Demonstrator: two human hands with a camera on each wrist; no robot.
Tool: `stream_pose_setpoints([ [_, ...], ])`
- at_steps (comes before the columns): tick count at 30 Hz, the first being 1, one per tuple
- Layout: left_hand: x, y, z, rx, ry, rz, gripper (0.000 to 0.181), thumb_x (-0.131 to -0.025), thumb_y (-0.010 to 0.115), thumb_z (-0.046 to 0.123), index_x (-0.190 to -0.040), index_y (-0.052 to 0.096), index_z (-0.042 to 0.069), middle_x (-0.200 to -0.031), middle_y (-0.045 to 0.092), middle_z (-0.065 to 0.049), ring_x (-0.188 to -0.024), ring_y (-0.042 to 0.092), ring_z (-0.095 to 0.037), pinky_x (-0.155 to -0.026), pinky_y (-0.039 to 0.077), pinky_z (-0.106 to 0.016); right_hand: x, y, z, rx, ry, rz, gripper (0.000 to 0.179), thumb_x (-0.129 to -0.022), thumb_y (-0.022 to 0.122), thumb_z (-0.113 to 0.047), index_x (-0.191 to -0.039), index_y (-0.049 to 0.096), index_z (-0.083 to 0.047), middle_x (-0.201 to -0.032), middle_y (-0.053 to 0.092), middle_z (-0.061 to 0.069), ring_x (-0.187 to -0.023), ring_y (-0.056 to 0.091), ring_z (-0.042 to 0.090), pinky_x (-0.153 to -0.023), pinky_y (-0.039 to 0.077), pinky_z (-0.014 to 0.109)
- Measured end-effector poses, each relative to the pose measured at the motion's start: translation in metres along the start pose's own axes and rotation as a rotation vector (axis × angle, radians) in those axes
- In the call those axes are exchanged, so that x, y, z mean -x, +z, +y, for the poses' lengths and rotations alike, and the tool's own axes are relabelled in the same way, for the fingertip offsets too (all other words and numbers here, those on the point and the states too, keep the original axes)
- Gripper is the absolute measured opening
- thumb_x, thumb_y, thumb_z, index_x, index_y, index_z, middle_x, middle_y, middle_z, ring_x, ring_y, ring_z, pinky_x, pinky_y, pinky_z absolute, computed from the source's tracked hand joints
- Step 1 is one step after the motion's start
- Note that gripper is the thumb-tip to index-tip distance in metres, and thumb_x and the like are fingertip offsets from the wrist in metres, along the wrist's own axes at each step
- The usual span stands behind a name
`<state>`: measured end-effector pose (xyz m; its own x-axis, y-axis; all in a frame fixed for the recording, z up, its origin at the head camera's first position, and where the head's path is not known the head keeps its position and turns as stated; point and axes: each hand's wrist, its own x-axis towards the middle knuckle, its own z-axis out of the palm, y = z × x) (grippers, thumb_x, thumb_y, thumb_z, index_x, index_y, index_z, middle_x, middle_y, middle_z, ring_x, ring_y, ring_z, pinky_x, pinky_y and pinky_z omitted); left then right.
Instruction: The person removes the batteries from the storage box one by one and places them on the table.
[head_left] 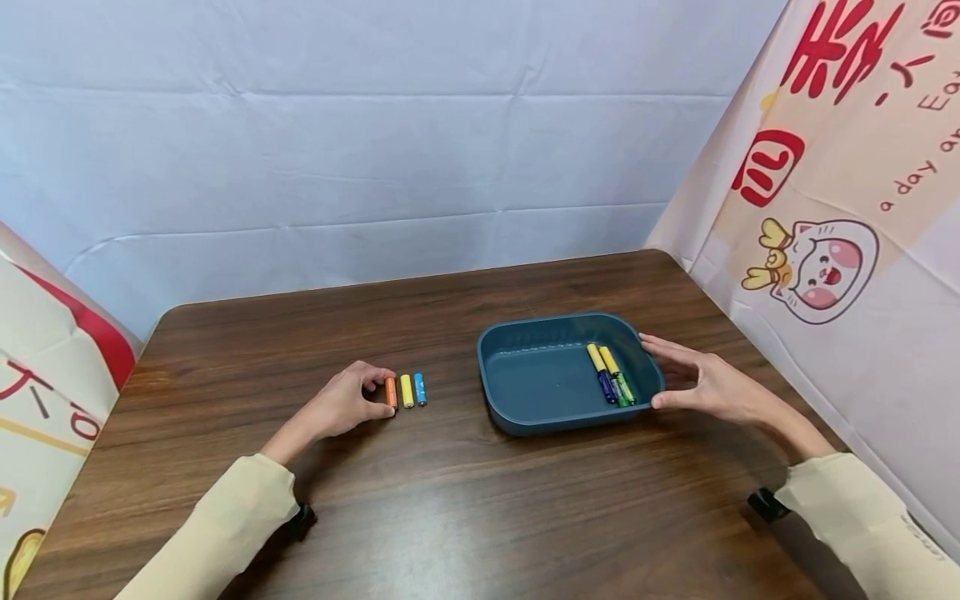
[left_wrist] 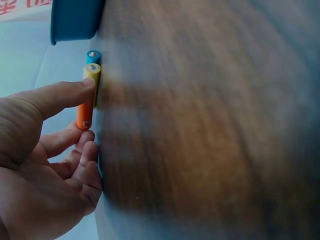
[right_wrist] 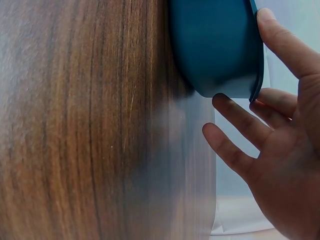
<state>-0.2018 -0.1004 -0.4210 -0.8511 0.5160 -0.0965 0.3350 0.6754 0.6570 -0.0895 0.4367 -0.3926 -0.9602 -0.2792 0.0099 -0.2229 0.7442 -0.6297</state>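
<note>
My left hand (head_left: 345,402) pinches an orange battery (head_left: 391,393) by its two ends, thumb at one end and a fingertip at the other. Right beside it stand a yellow battery (head_left: 407,391) and a blue battery (head_left: 420,389) in a row on the table; in the left wrist view the yellow battery (left_wrist: 92,69) partly hides the blue one (left_wrist: 93,54). At the right, my right hand (head_left: 708,387) rests with extended, spread fingers against the end of a dark teal plastic basin (head_left: 540,429), its thumb touching the rim (right_wrist: 257,60).
Inside the basin, near its right end, lie several batteries, including yellow ones (head_left: 609,360), a dark blue one (head_left: 607,387) and a green one (head_left: 626,389). A brown wood-grain table (head_left: 420,492) carries everything. White cloth (head_left: 375,150) hangs behind, a printed cloth (head_left: 840,208) at the right.
</note>
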Motion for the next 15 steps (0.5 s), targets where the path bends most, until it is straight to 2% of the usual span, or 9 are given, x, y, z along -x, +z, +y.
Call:
stream_pose_setpoints([
  [2,-0.0011,0.0008,0.0008,-0.013,0.003,0.004,0.053,-0.088,0.084,0.015,-0.136,0.065,0.002,-0.122,0.058,-0.014,-0.109,0.055,-0.029,-0.092,0.048,-0.047,0.0000,-0.0004,0.0000,0.006,-0.002,0.001,0.088,-0.091,0.082,-0.022,-0.163,0.033,-0.012,-0.160,0.040,0.020,-0.126,0.059,0.041,-0.097,0.052,0.056],
  [6,-0.0025,0.0016,0.0027,-0.029,0.022,0.010,0.051,-0.087,0.085,0.013,-0.132,0.066,-0.001,-0.116,0.058,-0.014,-0.102,0.054,-0.028,-0.089,0.047,-0.045,-0.0003,-0.0009,0.0001,0.010,-0.007,0.003,0.089,-0.090,0.083,-0.023,-0.163,0.033,-0.011,-0.160,0.041,0.020,-0.125,0.060,0.039,-0.096,0.054,0.039],
  [8,-0.0032,0.0019,0.0028,-0.031,0.025,0.012,0.050,-0.087,0.085,0.012,-0.132,0.066,-0.001,-0.113,0.058,-0.012,-0.100,0.052,-0.026,-0.087,0.046,-0.043,-0.0003,-0.0010,0.0000,0.011,-0.005,0.004,0.089,-0.090,0.083,-0.024,-0.163,0.034,-0.011,-0.160,0.041,0.020,-0.125,0.061,0.038,-0.096,0.053,0.034],
  [10,-0.0037,0.0023,0.0026,-0.036,0.029,0.010,0.050,-0.087,0.085,0.012,-0.131,0.066,-0.002,-0.111,0.058,-0.011,-0.098,0.052,-0.025,-0.086,0.046,-0.042,-0.0004,-0.0009,-0.0001,0.010,-0.004,0.005,0.089,-0.090,0.083,-0.024,-0.162,0.034,-0.011,-0.159,0.042,0.020,-0.124,0.061,0.038,-0.096,0.053,0.036],
  [15,-0.0048,0.0040,0.0011,-0.054,0.044,0.010,0.052,-0.086,0.085,0.012,-0.133,0.066,-0.002,-0.110,0.059,-0.010,-0.097,0.051,-0.025,-0.086,0.046,-0.042,-0.0003,-0.0007,-0.0007,0.012,-0.002,0.009,0.088,-0.090,0.083,-0.024,-0.162,0.035,-0.012,-0.159,0.042,0.019,-0.124,0.062,0.038,-0.096,0.053,0.053],
])
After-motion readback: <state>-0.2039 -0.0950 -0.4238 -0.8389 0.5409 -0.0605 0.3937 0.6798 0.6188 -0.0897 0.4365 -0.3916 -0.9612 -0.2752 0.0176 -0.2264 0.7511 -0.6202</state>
